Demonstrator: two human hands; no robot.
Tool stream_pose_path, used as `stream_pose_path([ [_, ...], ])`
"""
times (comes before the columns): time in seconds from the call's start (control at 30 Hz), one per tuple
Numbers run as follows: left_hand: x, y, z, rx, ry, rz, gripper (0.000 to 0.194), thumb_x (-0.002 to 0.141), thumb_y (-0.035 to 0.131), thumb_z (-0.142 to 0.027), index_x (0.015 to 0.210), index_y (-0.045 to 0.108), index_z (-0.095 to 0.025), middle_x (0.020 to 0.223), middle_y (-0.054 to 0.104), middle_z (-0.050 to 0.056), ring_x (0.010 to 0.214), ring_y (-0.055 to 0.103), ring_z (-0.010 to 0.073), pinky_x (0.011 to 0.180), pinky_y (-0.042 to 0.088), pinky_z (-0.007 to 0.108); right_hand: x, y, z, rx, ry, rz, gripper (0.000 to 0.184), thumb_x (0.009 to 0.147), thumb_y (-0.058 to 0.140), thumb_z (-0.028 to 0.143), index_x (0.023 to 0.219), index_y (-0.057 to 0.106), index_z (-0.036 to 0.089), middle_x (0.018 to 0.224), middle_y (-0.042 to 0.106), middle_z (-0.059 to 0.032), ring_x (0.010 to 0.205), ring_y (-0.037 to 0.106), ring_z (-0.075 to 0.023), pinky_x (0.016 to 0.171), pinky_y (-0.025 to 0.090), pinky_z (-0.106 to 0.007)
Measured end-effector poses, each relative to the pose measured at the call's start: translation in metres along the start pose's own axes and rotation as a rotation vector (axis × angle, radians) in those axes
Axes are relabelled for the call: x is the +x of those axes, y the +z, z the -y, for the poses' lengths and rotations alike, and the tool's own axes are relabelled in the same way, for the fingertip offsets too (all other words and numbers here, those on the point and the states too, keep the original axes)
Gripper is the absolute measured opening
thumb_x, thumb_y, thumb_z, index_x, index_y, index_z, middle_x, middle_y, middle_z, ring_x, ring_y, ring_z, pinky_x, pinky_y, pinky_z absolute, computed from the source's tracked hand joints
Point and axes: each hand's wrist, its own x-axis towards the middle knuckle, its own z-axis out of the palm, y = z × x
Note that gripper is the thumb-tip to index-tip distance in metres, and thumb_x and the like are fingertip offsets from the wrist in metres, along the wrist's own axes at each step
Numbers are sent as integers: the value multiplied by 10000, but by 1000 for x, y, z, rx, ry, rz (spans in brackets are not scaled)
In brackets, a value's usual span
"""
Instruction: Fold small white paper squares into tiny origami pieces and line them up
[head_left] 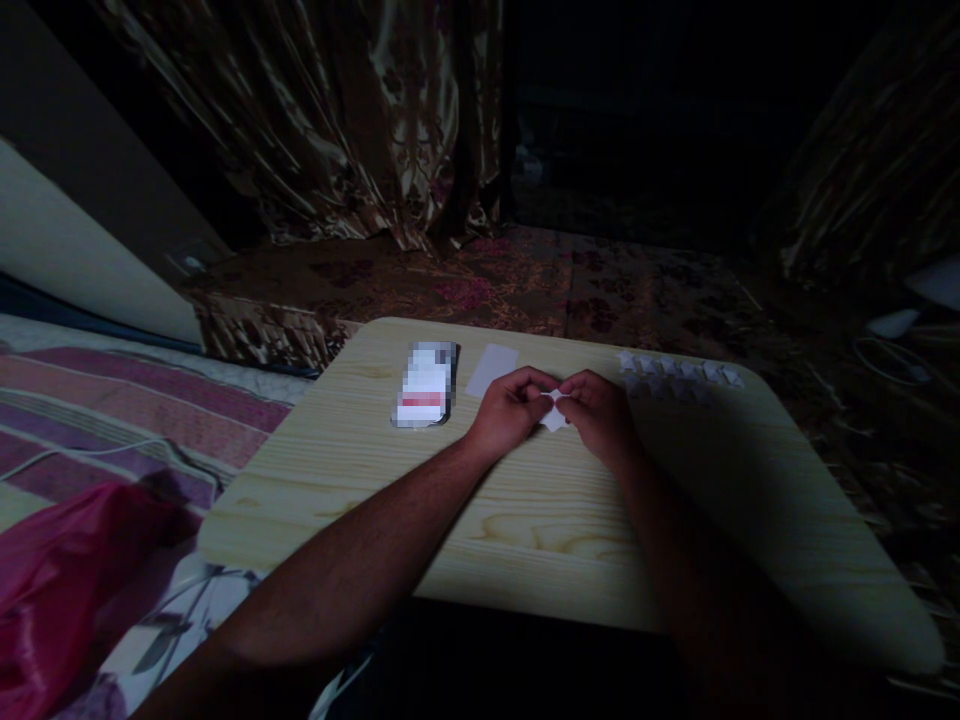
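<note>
Between my two hands, just above the wooden table (510,520), is a small white folded paper star (555,418). My left hand (511,408) pinches its left side with thumb and fingers. On the other side, my right hand (600,412) grips it the same way, so the thumbs almost meet on top. The fingers cover the upper part of the paper. A flat sheet of pale paper (491,368) lies just behind my left hand. Right of my right hand, several small folded paper stars (667,368) sit in two rows.
A phone (426,385) with a blurred-out surface lies on the table's left part. Left of the table is a bed with a striped cover (135,400), a pink cloth (82,580) and white cables. Shiny curtains (405,120) hang behind; the right side is very dark.
</note>
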Motion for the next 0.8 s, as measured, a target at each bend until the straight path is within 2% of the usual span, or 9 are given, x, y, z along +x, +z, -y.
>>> stream_pose_path([
  [0.37, 2, 0, 1, -92, -2, -1, 172, 704, 699, -222, 855, 648, -157, 597, 553, -38, 498, 453, 66, 499, 329, 204, 0, -1, 4, 82, 3, 19, 131, 703, 621, 229, 828, 582, 212, 587, 612, 45, 499, 540, -124, 502, 407, -243],
  [0.8, 1, 0, -4, -119, -25, -5, 148, 677, 675, -163, 821, 642, -155, 588, 557, -41, 498, 463, 70, 503, 347, 205, -1, -2, 10, 74, -10, 44, 111, 705, 612, 245, 810, 594, 211, 568, 594, 50, 508, 533, -116, 504, 389, -233],
])
